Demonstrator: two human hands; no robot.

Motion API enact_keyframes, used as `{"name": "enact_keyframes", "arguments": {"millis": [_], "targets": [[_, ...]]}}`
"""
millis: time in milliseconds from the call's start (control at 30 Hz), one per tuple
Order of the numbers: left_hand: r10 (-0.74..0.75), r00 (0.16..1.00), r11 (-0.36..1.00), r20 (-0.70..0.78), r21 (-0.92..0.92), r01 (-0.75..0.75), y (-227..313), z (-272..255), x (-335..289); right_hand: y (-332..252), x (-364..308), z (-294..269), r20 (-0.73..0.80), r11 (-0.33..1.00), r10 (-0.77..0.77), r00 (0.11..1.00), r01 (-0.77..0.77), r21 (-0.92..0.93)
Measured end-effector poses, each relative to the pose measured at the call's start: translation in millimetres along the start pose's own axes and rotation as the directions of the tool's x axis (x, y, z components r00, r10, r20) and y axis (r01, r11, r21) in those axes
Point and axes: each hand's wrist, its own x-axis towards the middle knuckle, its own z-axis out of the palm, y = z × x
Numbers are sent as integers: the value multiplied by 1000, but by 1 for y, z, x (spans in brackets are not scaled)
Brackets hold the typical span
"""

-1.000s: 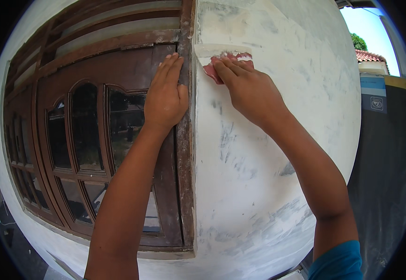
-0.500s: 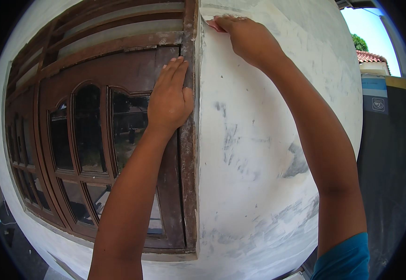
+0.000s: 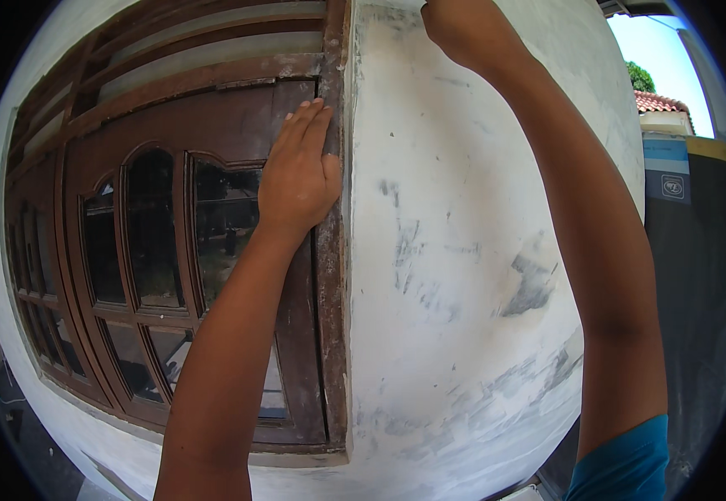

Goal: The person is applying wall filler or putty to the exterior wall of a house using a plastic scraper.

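My left hand [image 3: 298,171] lies flat with its fingers stretched upward on the dark brown wooden window shutter [image 3: 296,275], close to the worn frame post [image 3: 334,250]. Up at the top edge of the view, my right hand [image 3: 472,33] is raised against the white wall [image 3: 430,334]. Its fingers are mostly cut off by the picture's edge, and the hand looks curled. The thin reddish piece, perhaps sandpaper, seen in its fingers half a second ago is out of view now. Grey scuffs and bare patches [image 3: 530,284] mark the wall's whitish coat.
Glass panes [image 3: 154,225] fill the shutter, and wooden slats [image 3: 204,37] run above it. A narrow sill [image 3: 296,459] juts out below the window. At the right stands a dark panel [image 3: 689,292], with a tiled roof [image 3: 660,102] and a tree [image 3: 639,78] beyond.
My right hand has moved up and to the right along the wall, away from the window frame's upper corner. The left hand stays in place on the shutter; the view has shifted slightly.
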Motion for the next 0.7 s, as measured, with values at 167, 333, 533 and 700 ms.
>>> {"name": "enact_keyframes", "arguments": {"millis": [167,333,533,700], "targets": [[-28,1000,999,13,-34,28,7,-1,3,50,-15,106,-227,888,-460,859,441,-128],[-12,1000,999,16,-30,13,3,-3,0,31,-97,84,46,882,-451,891,453,-126],[-9,1000,999,8,32,9,-2,0,-5,10,-172,12,218,918,-394,893,373,134],[13,1000,1000,-13,5,-13,4,-1,2,37,-59,3,-213,965,-254,943,233,-120]]}}
